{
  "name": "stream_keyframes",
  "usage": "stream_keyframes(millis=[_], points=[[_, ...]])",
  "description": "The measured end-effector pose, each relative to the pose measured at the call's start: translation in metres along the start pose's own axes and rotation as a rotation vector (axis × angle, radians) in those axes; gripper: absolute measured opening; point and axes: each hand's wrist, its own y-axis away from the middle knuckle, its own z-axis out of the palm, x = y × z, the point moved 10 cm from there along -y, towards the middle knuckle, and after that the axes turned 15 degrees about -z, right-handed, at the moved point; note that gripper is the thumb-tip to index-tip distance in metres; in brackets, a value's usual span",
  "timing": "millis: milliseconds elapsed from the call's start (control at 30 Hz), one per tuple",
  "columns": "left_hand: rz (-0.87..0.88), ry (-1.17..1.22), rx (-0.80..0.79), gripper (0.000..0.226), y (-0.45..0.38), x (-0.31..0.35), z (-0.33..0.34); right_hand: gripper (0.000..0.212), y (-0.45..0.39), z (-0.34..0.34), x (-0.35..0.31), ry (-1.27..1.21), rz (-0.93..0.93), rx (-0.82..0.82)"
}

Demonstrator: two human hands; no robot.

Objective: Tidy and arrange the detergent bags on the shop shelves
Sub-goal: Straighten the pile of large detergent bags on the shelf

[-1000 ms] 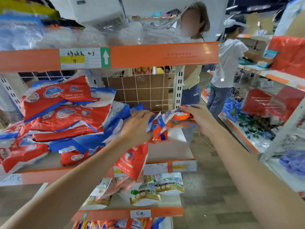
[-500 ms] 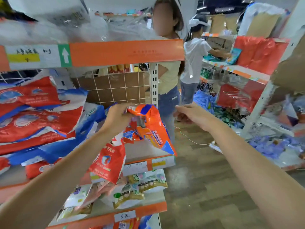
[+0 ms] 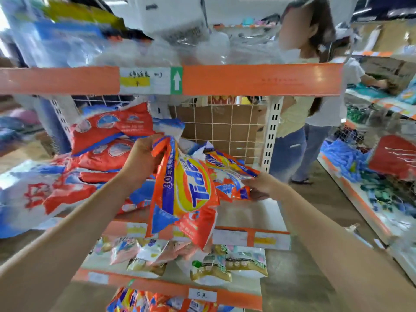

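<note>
My left hand grips the top edge of an orange Tide detergent bag, which hangs down in front of the middle shelf. My right hand holds the lower corner of a second orange detergent bag lying on that shelf. A heap of red and blue detergent bags is piled on the shelf's left half.
Two people stand in the aisle just past the shelf's right post. A wire grid back panel closes the shelf. Small pale bags lie on the shelf below. Another rack with goods lines the right side.
My left hand has lifted the orange bag so it hangs by its top edge. My right hand came back from the aisle and took hold of the second orange bag.
</note>
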Motion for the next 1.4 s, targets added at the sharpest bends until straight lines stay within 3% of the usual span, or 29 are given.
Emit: stream_keyframes(millis=[100,400,467,633,767,833,933,1067,1133,1200,1267,1400], points=[[0.046,-0.101,-0.009,0.037,0.000,0.002,0.009,0.037,-0.004,0.018,0.001,-0.111,0.126,0.009],[0.116,-0.378,-0.078,0.026,0.007,0.011,0.032,0.031,0.004,0.034,0.001,-0.536,0.177,0.101],[0.113,-0.382,-0.095,0.030,0.008,0.014,0.036,0.036,0.008,0.026,-0.005,-0.502,0.128,0.173],[0.163,-0.390,-0.114,0.039,0.010,0.008,0.030,0.023,0.041,-0.040,-0.036,-0.241,-0.124,0.497],[0.261,-0.378,-0.152,0.037,0.028,0.020,0.041,0.007,0.107,-0.056,-0.056,-0.278,-0.236,0.593],[0.366,-0.408,-0.219,0.038,0.047,0.032,0.054,0.017,0.139,-0.057,-0.053,-0.270,-0.245,0.650],[0.496,-0.459,-0.298,0.045,0.080,0.044,0.069,0.029,0.193,-0.058,-0.048,-0.066,-0.220,0.826],[0.615,-0.535,-0.388,0.045,0.125,0.049,0.074,0.045,0.248,-0.046,-0.031,-0.074,-0.180,0.959],[0.623,-0.599,-0.395,0.044,0.138,0.039,0.073,0.050,0.266,-0.044,-0.023,-0.074,-0.189,0.956],[0.619,-0.667,-0.421,0.035,0.152,0.025,0.074,0.028,0.289,-0.026,-0.042,-0.051,-0.164,0.886],[0.630,-0.768,-0.472,0.026,0.167,0.004,0.078,0.012,0.300,-0.001,-0.049,0.045,-0.108,0.749],[0.640,-1.083,-0.553,0.033,0.187,-0.050,0.081,0.015,0.297,0.069,-0.003,0.175,0.005,0.466]])
